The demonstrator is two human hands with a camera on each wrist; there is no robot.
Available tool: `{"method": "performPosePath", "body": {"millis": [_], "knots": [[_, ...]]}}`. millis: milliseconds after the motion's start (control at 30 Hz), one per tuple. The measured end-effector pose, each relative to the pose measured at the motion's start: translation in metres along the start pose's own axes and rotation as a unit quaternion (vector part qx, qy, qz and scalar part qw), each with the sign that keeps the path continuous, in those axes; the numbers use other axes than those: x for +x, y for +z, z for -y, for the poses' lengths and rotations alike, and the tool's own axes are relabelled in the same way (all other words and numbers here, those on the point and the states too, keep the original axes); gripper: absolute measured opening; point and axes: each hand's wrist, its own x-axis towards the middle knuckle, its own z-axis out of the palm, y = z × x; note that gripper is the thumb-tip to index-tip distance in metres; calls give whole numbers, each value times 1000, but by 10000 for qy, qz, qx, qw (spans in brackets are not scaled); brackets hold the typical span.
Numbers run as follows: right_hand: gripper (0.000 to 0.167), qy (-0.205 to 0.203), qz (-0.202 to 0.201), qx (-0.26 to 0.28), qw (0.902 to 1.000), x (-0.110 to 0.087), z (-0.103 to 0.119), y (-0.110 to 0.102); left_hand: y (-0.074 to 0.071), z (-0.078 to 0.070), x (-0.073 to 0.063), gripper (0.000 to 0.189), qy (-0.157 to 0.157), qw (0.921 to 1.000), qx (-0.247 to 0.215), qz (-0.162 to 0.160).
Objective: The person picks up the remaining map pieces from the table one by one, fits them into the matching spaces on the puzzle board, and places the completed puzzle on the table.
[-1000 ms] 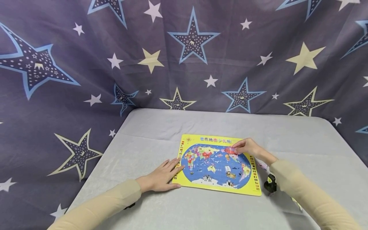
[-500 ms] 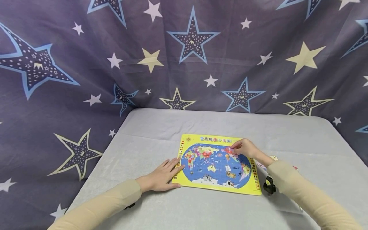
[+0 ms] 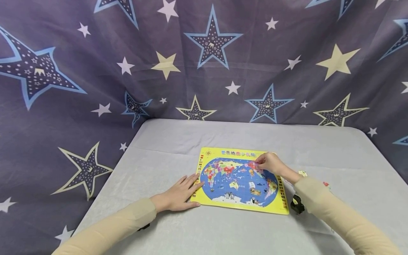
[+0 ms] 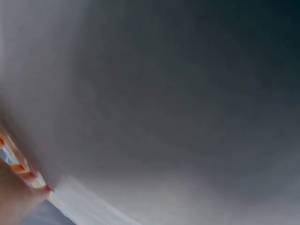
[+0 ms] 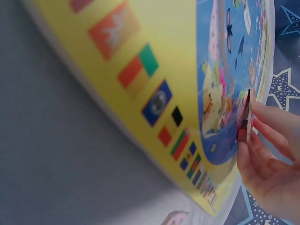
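Lying flat in the lower centre of the head view, a rectangular yellow board (image 3: 205, 199) with rounded corners, printed with an oval blue world map (image 3: 220, 186), multicoloured Chinese characters (image 3: 238, 153) along the top and rows of small coloured flags (image 3: 282, 193) down both sides. At its left edge, a left hand (image 3: 178, 194) in a long beige sleeve (image 3: 108, 226), fingers spread wide, fingertips on the yellow border, thumb by the lower left corner. Over the map's upper right, a right hand (image 3: 274, 165) in a matching sleeve (image 3: 338, 209), narrowed to a pinch on a small, thin red piece (image 3: 253, 165). Right of centre in the right wrist view, the same piece tilted almost edge-on between fingertips; contact with the map unclear. Right of the board in the head view, beside the sleeve, a small yellowish piece (image 3: 302, 173), a small red scrap (image 3: 326, 184) and a curved black object (image 3: 297, 204). Beneath everything, a pale grey cloth-covered table (image 3: 165, 148). Across the upper half, a dark purple-grey curtain (image 3: 210, 81) patterned with stars. In the left wrist view, mostly grey blur.
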Motion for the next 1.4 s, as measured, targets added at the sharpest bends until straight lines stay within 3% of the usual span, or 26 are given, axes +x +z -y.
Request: {"method": "performPosePath", "body": {"millis": [200,800,1400], "knots": [[15,-144,-54,-242,9996,1,2,-1,-2,-1,1,77,-31,10000,30,77],[18,-115,80,309,9994,-2,-6,0,-2,-1,0,77,-72,9999,-3,91],[26,-211,238,511,9982,-43,-22,-44,-3,-1,2,77,-64,9999,8,161]]}}
